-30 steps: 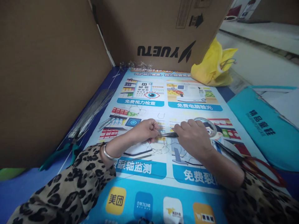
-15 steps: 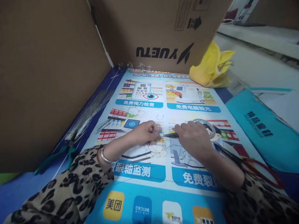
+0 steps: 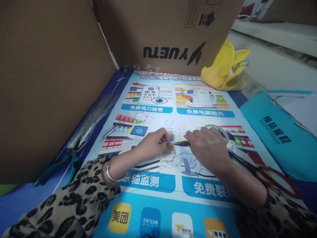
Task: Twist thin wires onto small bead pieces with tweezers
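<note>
Near the middle of the poster (image 3: 138, 197), we hold our left hand (image 3: 156, 143) with its thumb and fingers pinched together; what sits between them is too fine to make out. Our right hand (image 3: 208, 149) is closed in a fist around a dark, pointed-nosed tool (image 3: 182, 143), its handles hidden in our grip and its tip aimed left, very near the left fingertips. We cannot tell whether the tip touches anything.

Just below that tip, on the near side of our left hand, we see thin bent wires (image 3: 168, 161) lying loosely on the poster. A clear roll of tape (image 3: 224, 135) lies just beyond our right hand, partly hidden by it, and red-handled scissors (image 3: 279, 181) rest beside our right forearm.

On the left, we have a bundle of straight wires (image 3: 95, 119) on the blue worktop (image 3: 15, 206), with teal-handled pliers (image 3: 73, 162) at its near end. At the far edge of the poster, a row of wire tangles (image 3: 148, 68) sits by the cardboard box (image 3: 163, 28) printed YUETU upside down. To the far right stand a yellow bag (image 3: 223, 74) and, nearer us, a turquoise package (image 3: 279, 142).
</note>
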`<action>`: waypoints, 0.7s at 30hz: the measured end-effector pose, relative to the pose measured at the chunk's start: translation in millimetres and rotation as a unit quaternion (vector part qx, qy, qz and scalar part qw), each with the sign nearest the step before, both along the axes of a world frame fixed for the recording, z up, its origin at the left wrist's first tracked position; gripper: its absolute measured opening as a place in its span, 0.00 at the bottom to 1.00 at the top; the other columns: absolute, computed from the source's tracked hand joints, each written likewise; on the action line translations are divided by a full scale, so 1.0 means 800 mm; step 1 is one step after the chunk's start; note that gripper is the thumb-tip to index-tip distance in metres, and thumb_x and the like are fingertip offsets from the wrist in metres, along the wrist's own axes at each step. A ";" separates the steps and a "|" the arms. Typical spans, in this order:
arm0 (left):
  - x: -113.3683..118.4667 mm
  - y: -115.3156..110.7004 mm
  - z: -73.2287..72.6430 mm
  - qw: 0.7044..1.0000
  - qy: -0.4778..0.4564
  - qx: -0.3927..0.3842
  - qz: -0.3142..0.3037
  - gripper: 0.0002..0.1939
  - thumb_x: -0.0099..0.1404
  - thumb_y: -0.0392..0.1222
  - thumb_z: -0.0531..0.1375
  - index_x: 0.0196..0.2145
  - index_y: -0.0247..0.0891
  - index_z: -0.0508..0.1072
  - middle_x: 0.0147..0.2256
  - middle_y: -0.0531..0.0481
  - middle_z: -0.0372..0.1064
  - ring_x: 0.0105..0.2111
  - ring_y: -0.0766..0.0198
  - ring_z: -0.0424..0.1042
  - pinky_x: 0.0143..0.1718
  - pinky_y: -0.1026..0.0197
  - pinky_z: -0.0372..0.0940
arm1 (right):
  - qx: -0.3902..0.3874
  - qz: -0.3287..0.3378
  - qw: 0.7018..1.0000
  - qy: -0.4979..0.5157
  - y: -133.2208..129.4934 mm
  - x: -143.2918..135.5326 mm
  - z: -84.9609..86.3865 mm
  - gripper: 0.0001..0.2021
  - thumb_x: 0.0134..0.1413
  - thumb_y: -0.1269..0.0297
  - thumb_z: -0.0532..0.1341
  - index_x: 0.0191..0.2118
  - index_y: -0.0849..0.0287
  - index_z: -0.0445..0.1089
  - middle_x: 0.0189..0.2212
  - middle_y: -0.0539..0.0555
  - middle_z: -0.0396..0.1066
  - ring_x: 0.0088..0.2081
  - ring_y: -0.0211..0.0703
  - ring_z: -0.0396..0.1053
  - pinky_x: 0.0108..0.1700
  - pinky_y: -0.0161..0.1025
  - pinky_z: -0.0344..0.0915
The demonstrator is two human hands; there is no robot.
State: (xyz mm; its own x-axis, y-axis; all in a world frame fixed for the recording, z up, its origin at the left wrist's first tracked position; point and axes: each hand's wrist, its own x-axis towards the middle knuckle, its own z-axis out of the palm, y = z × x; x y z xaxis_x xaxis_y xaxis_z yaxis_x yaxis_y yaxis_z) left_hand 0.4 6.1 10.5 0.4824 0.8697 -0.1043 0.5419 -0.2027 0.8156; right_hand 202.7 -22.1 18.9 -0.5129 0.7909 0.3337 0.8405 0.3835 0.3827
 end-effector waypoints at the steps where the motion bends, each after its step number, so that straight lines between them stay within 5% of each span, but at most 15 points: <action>1: 0.000 0.000 0.000 1.000 0.003 0.002 0.002 0.06 0.55 0.32 0.52 0.31 0.39 0.64 0.27 0.54 0.66 0.25 0.68 0.64 0.25 0.67 0.55 | -0.023 -0.005 1.000 0.007 0.000 -0.001 -0.001 0.09 0.51 0.75 0.53 0.26 0.59 0.68 0.21 0.54 0.67 0.27 0.44 0.58 0.33 0.42 0.42; 8: -0.001 0.000 -0.005 1.000 -0.015 -0.004 0.021 0.05 0.56 0.34 0.52 0.33 0.40 0.63 0.28 0.54 0.65 0.25 0.69 0.64 0.25 0.67 0.56 | -0.136 -0.047 0.989 0.016 0.001 -0.003 -0.002 0.08 0.49 0.74 0.54 0.27 0.58 0.69 0.22 0.54 0.70 0.27 0.46 0.63 0.31 0.41 0.40; 21: 0.002 0.000 -0.007 0.998 -0.042 -0.010 0.044 0.06 0.56 0.34 0.52 0.34 0.39 0.63 0.29 0.54 0.66 0.26 0.69 0.64 0.26 0.67 0.57 | -0.108 -0.040 0.993 -0.025 -0.004 0.000 0.010 0.09 0.51 0.74 0.53 0.27 0.60 0.69 0.23 0.56 0.70 0.28 0.47 0.63 0.32 0.42 0.41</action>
State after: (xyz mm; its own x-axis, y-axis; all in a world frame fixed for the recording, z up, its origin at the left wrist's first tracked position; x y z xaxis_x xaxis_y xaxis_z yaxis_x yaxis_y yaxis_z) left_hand 1.9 6.2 4.8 0.4130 0.9067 -0.0851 0.4857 -0.1403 0.8628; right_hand 202.4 -24.9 27.3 -0.4568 0.8804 0.1274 0.8539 0.3938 0.3401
